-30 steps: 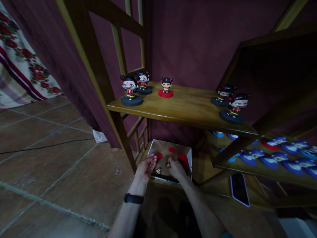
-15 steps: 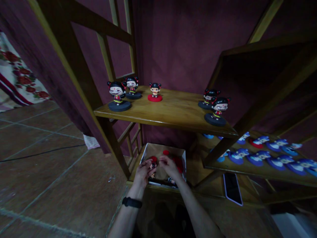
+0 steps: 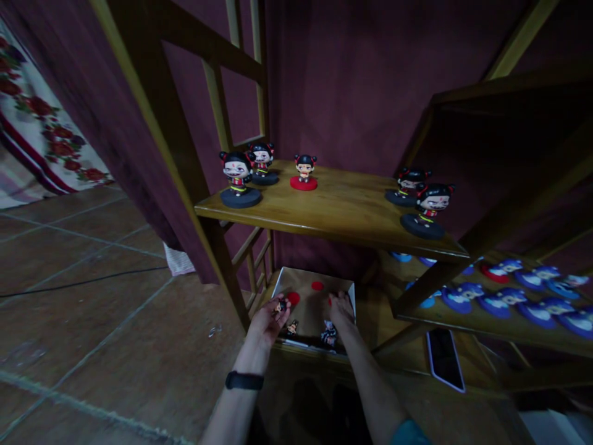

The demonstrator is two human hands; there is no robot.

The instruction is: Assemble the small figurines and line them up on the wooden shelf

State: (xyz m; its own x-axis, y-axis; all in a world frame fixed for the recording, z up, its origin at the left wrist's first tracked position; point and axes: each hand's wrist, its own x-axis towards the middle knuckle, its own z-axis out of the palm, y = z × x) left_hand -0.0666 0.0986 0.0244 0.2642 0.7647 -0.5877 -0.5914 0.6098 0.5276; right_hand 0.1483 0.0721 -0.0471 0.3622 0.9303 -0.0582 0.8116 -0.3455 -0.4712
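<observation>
My left hand (image 3: pixel 269 318) is closed around a small black-haired figurine (image 3: pixel 280 306) at the left side of an open cardboard box (image 3: pixel 319 274). My right hand (image 3: pixel 341 309) reaches into the box's right side, fingers bent down around a red round base (image 3: pixel 330 301) that they mostly cover. Inside the box lie another red base (image 3: pixel 317 285) and a red disc (image 3: pixel 293 298) close to my left fingertips. A small figurine (image 3: pixel 292 327) and a dark-and-white figurine (image 3: pixel 328 334) rest near the box's front wall.
Above the box, a wooden shelf (image 3: pixel 343 210) carries a figurine on a red base (image 3: pixel 304 173) and several on dark bases (image 3: pixel 240 196). Rows of blue figurines (image 3: pixel 503 300) stand on the right shelf. A phone (image 3: pixel 445 358) lies lower right; a cable (image 3: pixel 83 283) crosses the floor.
My right hand has moved away from my left, to the right side of the box, over the red bases there. My left hand still holds the figurine, now turned. The view has shifted slightly.
</observation>
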